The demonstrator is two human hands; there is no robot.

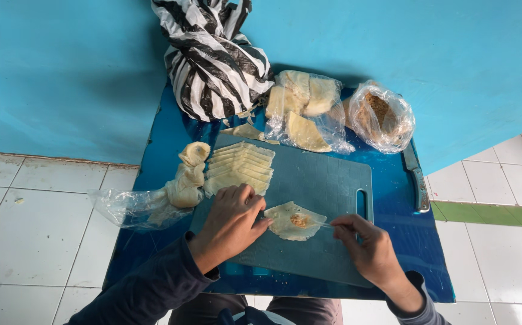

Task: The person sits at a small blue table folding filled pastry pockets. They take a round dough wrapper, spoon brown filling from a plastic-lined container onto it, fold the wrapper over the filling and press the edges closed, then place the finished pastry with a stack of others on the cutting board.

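Turquoise wall and white floor tiles surround a small blue counter (pixel 429 265) carrying a grey cutting board (pixel 327 180). 1 wrapper (pixel 294 221) with a spot of brown filling lies on the board between the hands, long axis running left to right. Left hand (pixel 231 225) is curled, fingertips pinching the wrapper's left edge. Right hand (pixel 369 247) is closed on a thin utensil (pixel 326 225) whose tip reaches the filling; its type cannot be determined. Left hand is nearer. Behind the left hand sits a wrapper stack (pixel 240 167). Further back: a striped bag (pixel 213 60), 2 clear bags (pixel 306 111), a knife (pixel 417 177).
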